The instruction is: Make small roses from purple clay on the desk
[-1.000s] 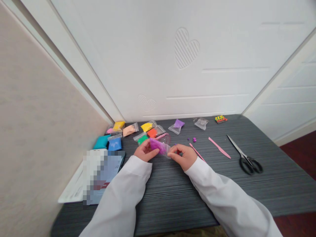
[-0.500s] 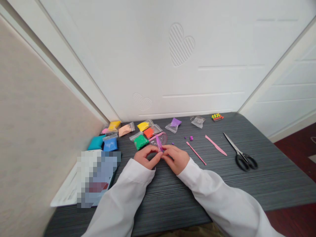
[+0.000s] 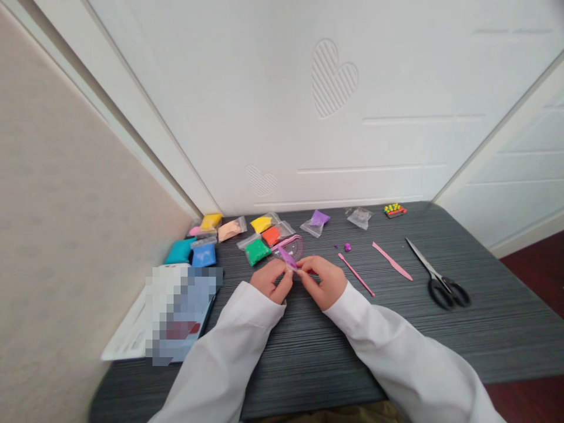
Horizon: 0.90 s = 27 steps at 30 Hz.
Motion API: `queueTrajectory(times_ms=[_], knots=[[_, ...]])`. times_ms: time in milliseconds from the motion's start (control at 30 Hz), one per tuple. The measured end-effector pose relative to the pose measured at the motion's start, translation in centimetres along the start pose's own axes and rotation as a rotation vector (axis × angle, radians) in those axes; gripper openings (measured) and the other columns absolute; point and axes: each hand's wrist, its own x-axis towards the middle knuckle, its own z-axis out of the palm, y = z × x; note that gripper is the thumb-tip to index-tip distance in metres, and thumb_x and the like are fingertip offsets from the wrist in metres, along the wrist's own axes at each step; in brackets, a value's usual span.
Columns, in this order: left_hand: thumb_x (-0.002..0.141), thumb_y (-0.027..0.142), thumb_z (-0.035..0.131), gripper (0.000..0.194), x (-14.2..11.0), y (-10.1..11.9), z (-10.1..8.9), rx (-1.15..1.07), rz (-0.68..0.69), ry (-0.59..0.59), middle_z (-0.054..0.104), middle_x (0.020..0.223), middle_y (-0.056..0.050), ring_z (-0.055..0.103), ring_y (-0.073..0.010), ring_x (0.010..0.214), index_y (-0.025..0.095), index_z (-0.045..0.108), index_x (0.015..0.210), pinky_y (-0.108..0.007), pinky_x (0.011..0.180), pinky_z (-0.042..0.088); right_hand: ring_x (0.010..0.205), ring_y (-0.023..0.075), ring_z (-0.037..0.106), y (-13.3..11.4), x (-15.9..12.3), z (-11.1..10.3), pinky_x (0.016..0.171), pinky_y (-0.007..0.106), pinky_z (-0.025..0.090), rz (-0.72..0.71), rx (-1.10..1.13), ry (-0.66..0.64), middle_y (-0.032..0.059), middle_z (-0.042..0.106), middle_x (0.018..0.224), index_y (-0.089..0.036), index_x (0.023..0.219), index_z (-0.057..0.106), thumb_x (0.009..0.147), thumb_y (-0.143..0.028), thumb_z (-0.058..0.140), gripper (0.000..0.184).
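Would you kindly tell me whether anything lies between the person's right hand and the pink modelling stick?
Nothing visible does; the dark tabletop alone shows between the right hand and the pink modelling stick.

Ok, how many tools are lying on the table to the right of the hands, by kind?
Pink plastic clay tools: 2
Black-handled scissors: 1
Total: 3

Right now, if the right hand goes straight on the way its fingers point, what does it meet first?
The purple clay piece at the right hand's fingertips, already touching them; the left hand seems next, though depth is unclear.
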Motion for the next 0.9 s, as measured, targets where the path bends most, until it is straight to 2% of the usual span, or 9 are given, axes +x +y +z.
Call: queueTrajectory(times_ms=[133, 267, 400, 500, 567, 700, 900], knots=[[0.088, 0.031, 0.049, 0.021, -0.3, 0.4, 0.7, -0.003, 0.007, 0.015, 0.061, 0.100, -0.006, 0.058, -0.0170, 0.089, 0.015, 0.059, 0.095, -0.038, 0.080, 0.048, 0.088, 0.0154, 0.058, 0.2, 0.1, 0.2, 0.076, 0.036, 0.050, 0.088, 0.005, 0.057, 0.0061, 0.058, 0.106, -0.018, 0.105, 0.056, 0.089, -0.033, 0.049, 0.023], [0.088, 0.031, 0.049, 0.020, -0.9, 0.3, 1.3, -0.069, -0.018, 0.025, 0.061, 0.100, -0.006, 0.058, -0.0162, 0.087, 0.015, 0.059, 0.097, -0.037, 0.079, 0.049, 0.090, 0.0159, 0.057, 1.0, 0.1, -0.2, 0.078, 0.036, 0.049, 0.220, 0.020, 0.103, 0.0065, 0.057, 0.108, -0.018, 0.106, 0.056, 0.089, -0.033, 0.048, 0.023], [0.087, 0.030, 0.050, 0.021, -0.7, -0.2, 0.5, -0.203, -0.067, 0.081, 0.059, 0.105, -0.007, 0.057, -0.0172, 0.091, 0.016, 0.058, 0.099, -0.038, 0.081, 0.048, 0.086, 0.0152, 0.058, 1.9, 0.1, -1.2, 0.075, 0.035, 0.050, 0.327, 0.128, 0.074, 0.0062, 0.058, 0.105, -0.017, 0.106, 0.056, 0.089, -0.033, 0.049, 0.025], [0.085, 0.029, 0.054, 0.030, 0.1, -0.6, 0.0, -0.354, -0.142, 0.130, 0.053, 0.116, -0.009, 0.055, -0.0212, 0.100, 0.016, 0.053, 0.112, -0.042, 0.083, 0.048, 0.084, 0.0155, 0.059, 2.1, 0.2, -1.5, 0.071, 0.035, 0.051, 0.374, 0.259, 0.033, 0.0061, 0.058, 0.104, -0.015, 0.110, 0.053, 0.088, -0.034, 0.050, 0.028], [0.086, 0.030, 0.052, 0.033, 0.6, -0.8, 0.3, -0.475, -0.211, 0.098, 0.054, 0.113, -0.009, 0.058, -0.0196, 0.093, 0.015, 0.049, 0.116, -0.039, 0.076, 0.051, 0.084, 0.0158, 0.059, 2.0, 0.2, -1.3, 0.071, 0.035, 0.051, 0.381, 0.329, -0.007, 0.0061, 0.058, 0.104, -0.015, 0.111, 0.053, 0.088, -0.033, 0.051, 0.029], [0.088, 0.034, 0.049, 0.028, 0.8, -1.1, 1.1, -0.662, -0.334, -0.044, 0.060, 0.095, -0.006, 0.060, -0.0141, 0.076, 0.013, 0.054, 0.107, -0.031, 0.065, 0.052, 0.083, 0.0153, 0.059, 1.6, 0.3, -1.1, 0.071, 0.034, 0.051, 0.365, 0.377, -0.076, 0.0059, 0.058, 0.103, -0.015, 0.109, 0.054, 0.088, -0.033, 0.050, 0.028], [0.088, 0.033, 0.050, 0.028, 0.8, -1.8, 0.5, -0.749, -0.421, -0.189, 0.060, 0.097, -0.006, 0.060, -0.0145, 0.077, 0.013, 0.054, 0.107, -0.032, 0.066, 0.052, 0.090, 0.0167, 0.058, 1.5, 0.5, -2.0, 0.078, 0.037, 0.049, 0.273, 0.234, -0.145, 0.0063, 0.058, 0.108, -0.017, 0.107, 0.056, 0.088, -0.033, 0.050, 0.025]])
